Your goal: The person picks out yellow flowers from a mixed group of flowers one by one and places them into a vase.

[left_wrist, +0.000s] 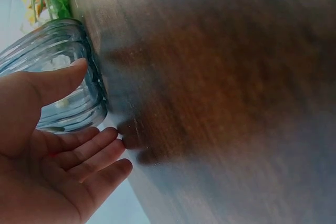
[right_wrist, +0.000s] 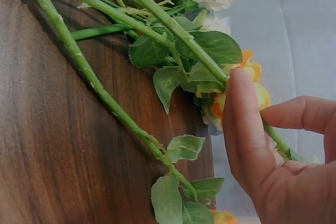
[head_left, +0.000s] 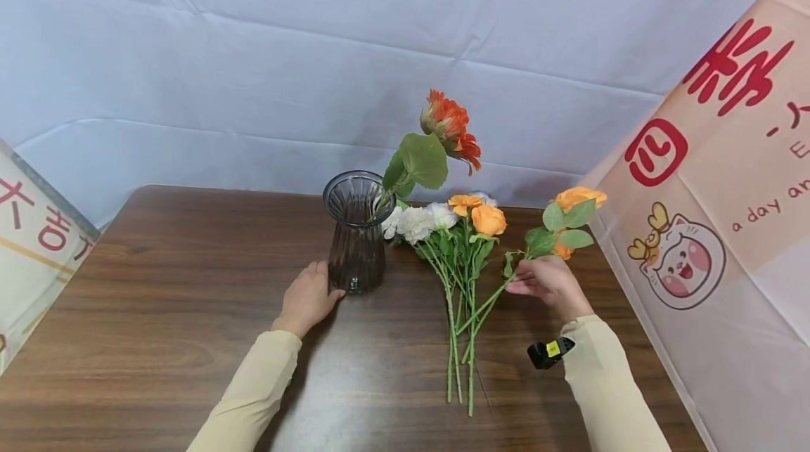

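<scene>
A dark ribbed glass vase (head_left: 357, 255) stands upright near the back of the table. One orange flower (head_left: 449, 125) with a broad green leaf leans out of it to the right. My left hand (head_left: 308, 301) is at the vase's lower left side, its thumb overlapping the glass (left_wrist: 68, 100) in the left wrist view and its fingers loosely extended beside it. Between thumb and fingers, my right hand (head_left: 549, 285) pinches a green stem (right_wrist: 202, 59) of an orange rose (head_left: 579, 195). Another leafy stem (right_wrist: 113, 103) with an orange bloom lies beside it.
White flowers (head_left: 418, 223) and orange flowers (head_left: 489, 218) lie between the vase and my right hand, their crossed stems (head_left: 470, 367) pointing toward me. A pale cloth (head_left: 253, 72) hangs behind the wooden table (head_left: 158, 311). A printed banner (head_left: 715, 178) hangs at the right.
</scene>
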A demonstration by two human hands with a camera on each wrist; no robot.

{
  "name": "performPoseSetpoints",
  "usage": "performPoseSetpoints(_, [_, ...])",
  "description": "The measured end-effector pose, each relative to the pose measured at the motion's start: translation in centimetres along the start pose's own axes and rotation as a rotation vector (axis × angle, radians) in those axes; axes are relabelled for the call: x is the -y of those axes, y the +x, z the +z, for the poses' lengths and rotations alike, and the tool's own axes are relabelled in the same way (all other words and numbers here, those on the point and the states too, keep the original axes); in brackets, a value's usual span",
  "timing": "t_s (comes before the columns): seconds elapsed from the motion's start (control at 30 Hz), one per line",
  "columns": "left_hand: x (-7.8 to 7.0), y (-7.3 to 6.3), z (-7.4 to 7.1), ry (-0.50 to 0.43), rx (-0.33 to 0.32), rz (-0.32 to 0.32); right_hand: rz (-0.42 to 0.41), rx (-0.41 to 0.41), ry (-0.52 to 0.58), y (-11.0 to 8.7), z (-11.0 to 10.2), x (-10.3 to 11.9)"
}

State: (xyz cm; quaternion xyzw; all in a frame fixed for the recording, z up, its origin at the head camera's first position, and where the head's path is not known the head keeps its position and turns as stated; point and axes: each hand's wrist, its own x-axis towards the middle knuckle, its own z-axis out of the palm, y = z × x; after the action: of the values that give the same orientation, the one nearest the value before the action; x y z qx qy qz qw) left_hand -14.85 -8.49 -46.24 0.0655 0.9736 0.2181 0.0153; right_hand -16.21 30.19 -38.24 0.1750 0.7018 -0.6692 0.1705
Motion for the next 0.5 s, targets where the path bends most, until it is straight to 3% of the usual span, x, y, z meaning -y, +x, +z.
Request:
performPoseSetpoints(0.23, [0.00,0.00,-0.03,-0.001,0.004,0.002,0.008,0.017,0.012,-0.39,0.00,0.50])
performPoseSetpoints(0.5, [-0.02,0.03,0.00,-0.009,0.006,-0.008,0.002,0.097,0.024,-0.86,0.62,0.68])
